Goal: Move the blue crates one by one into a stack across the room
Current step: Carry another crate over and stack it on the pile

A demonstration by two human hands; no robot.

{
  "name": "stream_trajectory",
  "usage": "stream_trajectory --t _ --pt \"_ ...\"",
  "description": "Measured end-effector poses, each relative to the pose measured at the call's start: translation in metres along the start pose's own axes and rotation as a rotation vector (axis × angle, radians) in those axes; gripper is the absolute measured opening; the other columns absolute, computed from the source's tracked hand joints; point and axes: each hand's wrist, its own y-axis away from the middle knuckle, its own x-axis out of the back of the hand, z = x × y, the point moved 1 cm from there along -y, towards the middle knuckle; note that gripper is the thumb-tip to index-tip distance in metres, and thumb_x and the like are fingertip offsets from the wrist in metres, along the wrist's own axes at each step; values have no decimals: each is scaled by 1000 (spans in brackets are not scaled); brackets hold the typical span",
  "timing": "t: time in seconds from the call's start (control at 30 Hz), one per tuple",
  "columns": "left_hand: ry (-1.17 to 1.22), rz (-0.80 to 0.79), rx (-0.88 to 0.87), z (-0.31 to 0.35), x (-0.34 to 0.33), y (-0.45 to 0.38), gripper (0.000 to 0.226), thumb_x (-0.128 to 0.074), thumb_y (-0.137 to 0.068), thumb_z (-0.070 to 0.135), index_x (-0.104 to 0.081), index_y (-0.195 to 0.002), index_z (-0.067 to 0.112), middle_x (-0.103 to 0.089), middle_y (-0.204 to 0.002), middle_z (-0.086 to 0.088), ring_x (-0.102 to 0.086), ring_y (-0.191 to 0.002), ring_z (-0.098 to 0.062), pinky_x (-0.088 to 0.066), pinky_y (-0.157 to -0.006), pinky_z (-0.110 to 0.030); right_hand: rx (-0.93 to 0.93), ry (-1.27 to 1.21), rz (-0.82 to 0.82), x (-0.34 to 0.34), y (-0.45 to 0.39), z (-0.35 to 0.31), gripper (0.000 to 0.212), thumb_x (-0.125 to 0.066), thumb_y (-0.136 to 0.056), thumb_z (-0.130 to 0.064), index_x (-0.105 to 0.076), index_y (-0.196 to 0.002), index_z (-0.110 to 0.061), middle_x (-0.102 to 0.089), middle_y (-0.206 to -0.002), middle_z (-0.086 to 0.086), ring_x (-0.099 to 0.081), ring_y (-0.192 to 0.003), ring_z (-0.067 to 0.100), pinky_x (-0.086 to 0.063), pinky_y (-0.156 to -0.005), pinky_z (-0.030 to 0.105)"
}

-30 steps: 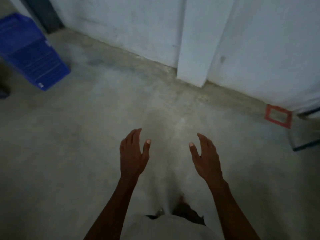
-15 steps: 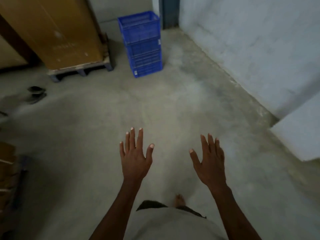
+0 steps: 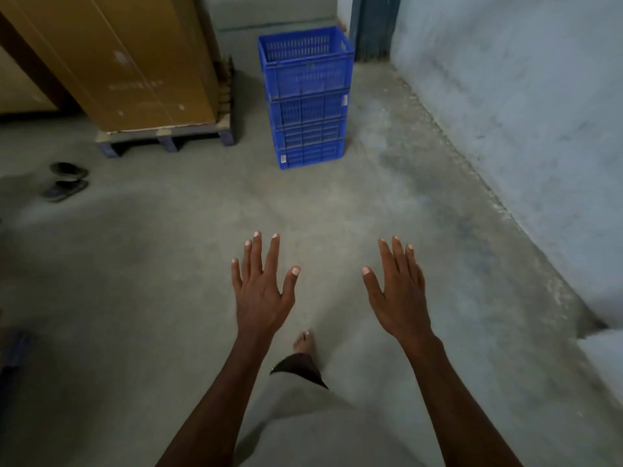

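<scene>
Left hand: the left hand (image 3: 261,291) is held out over the floor (image 3: 151,264), fingers spread, holding nothing.
Right hand: the right hand (image 3: 397,291) is the same, flat and empty.
Crates: a stack of blue crates (image 3: 306,99), four it seems, stands upright on the floor, well ahead of both hands, between a big cardboard box (image 3: 111,59) and the wall (image 3: 522,96).
Bearing: straight ahead, slightly nearer the left hand's line.
Top crate: its long side faces the person, so likely one hand to each end.

No text is legible. A faint printed line on the cardboard box (image 3: 128,62) and small white labels on the blue crates (image 3: 306,99) beside it are unreadable.
</scene>
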Motion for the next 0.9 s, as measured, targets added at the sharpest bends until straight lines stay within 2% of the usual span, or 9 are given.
stream_trajectory --t 0.23,0.4,0.57,0.8,0.9 --pt "-11 -57 -72 3 -15 -211 67 -29 -101 63 -21 -160 33 -8 -170 -1 -2 -157 -19 -6 -125 -50 -62 -48 -9 -9 -181 -26 67 -28 -101 -60 -16 -159 -29 -5 -169 -1 4 -155 20 -12 -123 47" --pt "-3 -36 -60 4 -33 -341 66 -30 -101 64 -22 -160 35 -10 -170 -1 -3 -157 -19 -8 -125 -50 -58 -76 -13 -20 -316 -33 67 -28 -101 -59 -17 -159 -29 -8 -169 -2 4 -155 18 -12 -124 45" --pt "-22 -10 -23 5 -68 -470 67 -30 -101 64 -22 -160 34 -10 -170 0 -3 -157 -19 -7 -125 -50 -2 -79 1 -32 -468 -29 73 -21 -97 -67 -19 -159 -27 -12 -168 0 -1 -155 20 -16 -123 47" --pt "-10 49 65 27 -93 -635 67 -31 -100 64 -22 -160 36 -11 -170 1 -5 -157 -18 -7 -125 -48 85 -47 -43 -36 -663 -39 67 -33 -101 -57 -25 -158 -23 -16 -167 2 -5 -155 24 -18 -121 46" --pt "-1 68 90 28 -101 -698 68 -29 -99 65 -22 -160 36 -10 -170 2 -4 -157 -18 -4 -125 -46 128 -36 -35 -42 -737 -49 72 -29 -97 -61 -30 -157 -21 -20 -166 3 -11 -154 26 -21 -120 46"
